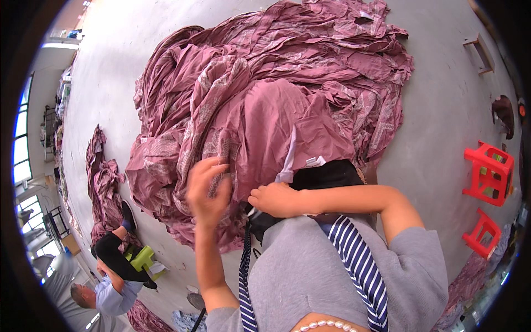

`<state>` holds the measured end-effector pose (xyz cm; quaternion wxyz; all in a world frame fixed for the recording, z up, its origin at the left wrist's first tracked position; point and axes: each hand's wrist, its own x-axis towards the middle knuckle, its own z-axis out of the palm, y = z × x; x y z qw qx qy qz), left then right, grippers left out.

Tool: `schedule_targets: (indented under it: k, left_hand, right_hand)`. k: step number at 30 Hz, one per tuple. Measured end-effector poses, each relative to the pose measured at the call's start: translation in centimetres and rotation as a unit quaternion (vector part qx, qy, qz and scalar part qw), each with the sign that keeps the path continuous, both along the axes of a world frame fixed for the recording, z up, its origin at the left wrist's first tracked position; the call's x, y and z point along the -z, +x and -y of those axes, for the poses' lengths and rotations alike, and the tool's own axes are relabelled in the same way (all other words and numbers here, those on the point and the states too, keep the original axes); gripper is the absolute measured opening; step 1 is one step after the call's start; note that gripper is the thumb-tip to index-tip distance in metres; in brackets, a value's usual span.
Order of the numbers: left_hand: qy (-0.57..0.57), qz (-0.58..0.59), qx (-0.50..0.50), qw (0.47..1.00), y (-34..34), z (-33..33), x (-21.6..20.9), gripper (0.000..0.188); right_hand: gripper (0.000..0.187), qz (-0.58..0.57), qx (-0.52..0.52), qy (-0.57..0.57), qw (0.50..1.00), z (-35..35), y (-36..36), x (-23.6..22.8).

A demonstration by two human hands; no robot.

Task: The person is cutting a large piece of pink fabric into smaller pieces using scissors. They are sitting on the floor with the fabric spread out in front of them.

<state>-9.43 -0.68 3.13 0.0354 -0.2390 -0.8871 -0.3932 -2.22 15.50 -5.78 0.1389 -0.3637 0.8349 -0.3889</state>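
Note:
A big heap of dusty-pink patterned cloth (276, 116) spreads from my lap across the floor ahead. My left hand (207, 191) is raised over its near left part, thumb apart from the fingers, a little blurred, with nothing visible in it. Low at my lap, my right hand (275, 199) is closed with its fingers curled; what it grips is hidden. Just beyond its knuckles a pale lilac strip (289, 157) lies on the pink cloth. A small white label (316, 161) shows on the cloth beside black fabric (326, 175).
Red plastic stools (489, 172) stand on the right, near a wooden frame-like piece (480, 54). At the lower left a person (119, 290) sits by a green stool (145, 260), with more pink cloth (104, 185) in front. Pale grey floor (437, 110) surrounds the heap.

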Motion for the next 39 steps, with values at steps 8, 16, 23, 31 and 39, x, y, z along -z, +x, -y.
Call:
schedule_targets:
  k: [8,16,23,31,39]
  left_hand:
    - [0.071,0.112,0.135,0.982,1.8,-7.4,6.2,0.031]
    - [-0.042,-0.051,0.177,0.982,3.8,-9.4,10.0,0.021]
    - [0.389,0.546,-0.031,0.741,0.9,-7.6,12.6,0.016]
    - [0.403,0.579,-0.107,0.701,-0.6,-7.9,11.3,0.021]
    - [0.4,0.595,-0.096,0.691,-1.2,-7.5,10.9,0.021]
  right_hand:
    - [0.017,-0.075,0.204,-0.093,0.972,-10.7,3.3,-4.2]
    - [0.015,0.167,0.533,-0.188,0.808,-17.2,2.2,0.8]
    - [0.017,0.238,0.521,-0.211,0.792,-17.4,2.4,2.6]
    - [0.037,0.176,0.533,-0.139,0.816,-18.9,1.5,7.1]
    - [0.042,0.276,0.505,-0.203,0.792,-18.4,1.0,8.1]
